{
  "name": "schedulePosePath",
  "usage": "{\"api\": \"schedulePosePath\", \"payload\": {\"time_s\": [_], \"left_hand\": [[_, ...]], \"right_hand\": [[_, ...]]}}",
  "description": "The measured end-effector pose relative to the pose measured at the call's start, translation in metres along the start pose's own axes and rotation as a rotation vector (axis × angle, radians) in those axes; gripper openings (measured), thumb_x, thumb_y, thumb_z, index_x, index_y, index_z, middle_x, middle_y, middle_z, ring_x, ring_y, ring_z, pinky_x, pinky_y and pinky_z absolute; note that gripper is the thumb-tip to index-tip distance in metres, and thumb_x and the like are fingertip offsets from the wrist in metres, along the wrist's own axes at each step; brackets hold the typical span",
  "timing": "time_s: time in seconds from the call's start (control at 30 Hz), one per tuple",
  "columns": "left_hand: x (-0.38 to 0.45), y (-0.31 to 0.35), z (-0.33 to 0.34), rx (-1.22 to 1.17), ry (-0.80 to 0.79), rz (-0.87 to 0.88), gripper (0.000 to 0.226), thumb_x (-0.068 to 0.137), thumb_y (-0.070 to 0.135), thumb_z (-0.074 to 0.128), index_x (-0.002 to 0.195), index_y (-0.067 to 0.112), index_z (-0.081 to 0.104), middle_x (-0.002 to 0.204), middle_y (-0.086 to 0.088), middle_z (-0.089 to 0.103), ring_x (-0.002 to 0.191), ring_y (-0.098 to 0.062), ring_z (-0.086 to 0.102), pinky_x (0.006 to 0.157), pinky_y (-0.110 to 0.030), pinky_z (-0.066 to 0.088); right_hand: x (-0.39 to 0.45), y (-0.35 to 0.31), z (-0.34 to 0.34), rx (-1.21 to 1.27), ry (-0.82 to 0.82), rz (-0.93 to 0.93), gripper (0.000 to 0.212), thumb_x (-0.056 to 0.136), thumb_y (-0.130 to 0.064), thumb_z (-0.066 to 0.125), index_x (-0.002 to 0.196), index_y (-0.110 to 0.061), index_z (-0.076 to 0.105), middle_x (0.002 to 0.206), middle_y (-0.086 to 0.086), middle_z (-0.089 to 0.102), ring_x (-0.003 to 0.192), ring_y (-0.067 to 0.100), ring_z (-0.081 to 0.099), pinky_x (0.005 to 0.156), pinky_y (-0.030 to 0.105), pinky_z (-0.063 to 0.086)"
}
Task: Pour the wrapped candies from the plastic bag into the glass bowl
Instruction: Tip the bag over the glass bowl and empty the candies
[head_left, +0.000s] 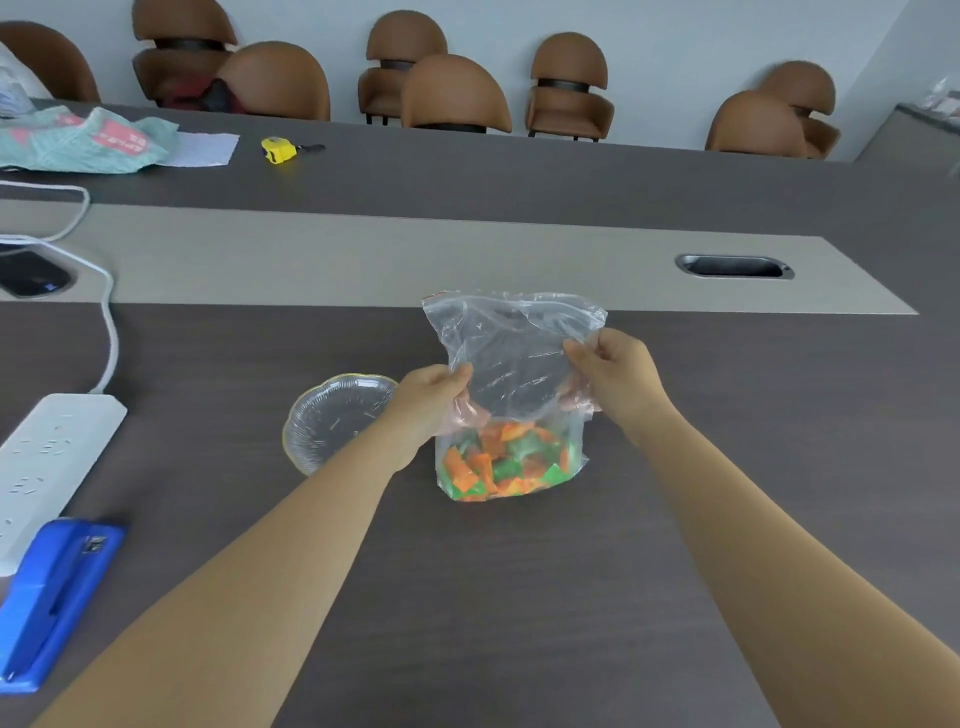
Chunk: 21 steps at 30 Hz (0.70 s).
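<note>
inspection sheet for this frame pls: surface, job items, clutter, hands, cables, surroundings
Surface: dark wood-grain table with a lighter grey centre strip and a cable port.
Job's things: plastic bag upright on the table, candies in its bottom; glass bowl empty, left of the bag.
Clutter: blue stapler, yellow tape measure, printed bag.
Hands: left hand and right hand each grip a side of the bag.
Cables: white power strip with its cord.
Surroundings: brown chairs along the wall.
</note>
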<state>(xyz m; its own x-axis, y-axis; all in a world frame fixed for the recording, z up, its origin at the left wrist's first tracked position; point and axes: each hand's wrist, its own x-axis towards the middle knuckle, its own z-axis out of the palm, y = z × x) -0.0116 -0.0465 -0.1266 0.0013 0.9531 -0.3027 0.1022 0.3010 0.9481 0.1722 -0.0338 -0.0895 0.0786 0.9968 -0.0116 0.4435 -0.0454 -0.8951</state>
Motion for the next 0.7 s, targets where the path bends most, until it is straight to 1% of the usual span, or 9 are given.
{"api": "schedulePosePath", "payload": {"time_s": [0.07, 0.2, 0.27, 0.37, 0.43, 0.5, 0.6, 0.67, 0.7], "left_hand": [[-0.009, -0.001, -0.012, 0.005, -0.004, -0.04, 0.034, 0.087, 0.038, 0.048, 0.063, 0.013, 0.05, 0.077, -0.011, 0.056, 0.085, -0.027, 0.054, 0.095, -0.044, 0.043], [-0.024, -0.015, -0.039, -0.029, 0.016, -0.134, 0.036, 0.091, 0.035, 0.043, 0.063, 0.012, 0.046, 0.036, 0.002, 0.06, 0.043, -0.014, 0.062, 0.068, -0.033, 0.044], [-0.031, -0.027, -0.054, -0.039, 0.043, -0.183, 0.032, 0.091, 0.034, 0.044, 0.07, 0.01, 0.05, 0.039, 0.002, 0.061, 0.035, -0.009, 0.06, 0.063, -0.03, 0.041], [-0.039, -0.043, -0.076, -0.068, 0.132, -0.268, 0.026, 0.09, 0.034, 0.046, 0.08, 0.011, 0.054, 0.065, -0.005, 0.062, 0.041, -0.011, 0.06, 0.059, -0.029, 0.046], [-0.041, -0.051, -0.084, -0.061, 0.185, -0.334, 0.026, 0.09, 0.032, 0.046, 0.079, 0.01, 0.054, 0.07, -0.006, 0.058, 0.05, -0.014, 0.059, 0.06, -0.026, 0.044], [-0.04, -0.055, -0.09, -0.076, 0.238, -0.371, 0.024, 0.091, 0.028, 0.045, 0.08, 0.008, 0.054, 0.065, -0.003, 0.05, 0.042, -0.009, 0.053, 0.048, -0.02, 0.042], [-0.034, -0.056, -0.097, -0.13, 0.292, -0.367, 0.03, 0.093, 0.023, 0.043, 0.066, 0.009, 0.045, 0.041, 0.0, 0.038, 0.013, -0.004, 0.029, 0.032, -0.013, 0.031], [-0.03, -0.055, -0.1, -0.185, 0.32, -0.363, 0.03, 0.092, 0.023, 0.045, 0.067, 0.007, 0.046, 0.028, 0.004, 0.042, 0.015, -0.003, 0.034, 0.028, -0.012, 0.032], [-0.028, -0.056, -0.1, -0.209, 0.316, -0.365, 0.029, 0.091, 0.027, 0.047, 0.074, 0.004, 0.051, 0.037, 0.002, 0.052, 0.022, -0.004, 0.045, 0.032, -0.012, 0.04]], "right_hand": [[-0.004, -0.007, 0.007, 0.031, -0.071, -0.001, 0.029, 0.087, -0.022, 0.052, 0.062, -0.013, 0.04, 0.031, -0.005, 0.057, 0.034, 0.005, 0.055, 0.05, 0.022, 0.042], [-0.008, -0.014, 0.034, 0.003, -0.155, 0.001, 0.03, 0.086, -0.021, 0.053, 0.058, -0.014, 0.045, 0.029, -0.01, 0.056, 0.032, -0.001, 0.051, 0.058, 0.026, 0.047], [-0.013, -0.015, 0.052, -0.028, -0.205, 0.017, 0.032, 0.087, -0.02, 0.054, 0.056, -0.013, 0.045, 0.029, -0.008, 0.054, 0.029, -0.003, 0.048, 0.043, 0.013, 0.041], [-0.023, -0.016, 0.082, -0.01, -0.304, 0.095, 0.025, 0.086, -0.024, 0.054, 0.068, -0.008, 0.052, 0.051, 0.0, 0.06, 0.028, -0.001, 0.049, 0.034, 0.012, 0.034], [-0.028, -0.017, 0.097, 0.058, -0.331, 0.147, 0.027, 0.086, -0.028, 0.055, 0.083, 0.0, 0.056, 0.068, 0.019, 0.066, 0.041, 0.013, 0.056, 0.047, 0.02, 0.044], [-0.031, -0.016, 0.105, 0.13, -0.381, 0.19, 0.041, 0.086, -0.03, 0.053, 0.094, 0.01, 0.055, 0.103, 0.043, 0.058, 0.065, 0.033, 0.056, 0.063, 0.03, 0.052], [-0.036, -0.009, 0.106, 0.113, -0.498, 0.233, 0.049, 0.084, -0.031, 0.057, 0.118, 0.005, 0.052, 0.128, 0.032, 0.053, 0.103, 0.035, 0.057, 0.096, 0.041, 0.049], [-0.042, 0.002, 0.106, 0.007, -0.583, 0.24, 0.053, 0.08, -0.031, 0.062, 0.126, -0.006, 0.049, 0.131, 0.012, 0.055, 0.114, 0.021, 0.052, 0.102, 0.034, 0.04], [-0.046, 0.006, 0.106, -0.031, -0.615, 0.254, 0.053, 0.08, -0.028, 0.063, 0.126, -0.007, 0.049, 0.129, 0.007, 0.056, 0.114, 0.017, 0.051, 0.098, 0.029, 0.039]]}}
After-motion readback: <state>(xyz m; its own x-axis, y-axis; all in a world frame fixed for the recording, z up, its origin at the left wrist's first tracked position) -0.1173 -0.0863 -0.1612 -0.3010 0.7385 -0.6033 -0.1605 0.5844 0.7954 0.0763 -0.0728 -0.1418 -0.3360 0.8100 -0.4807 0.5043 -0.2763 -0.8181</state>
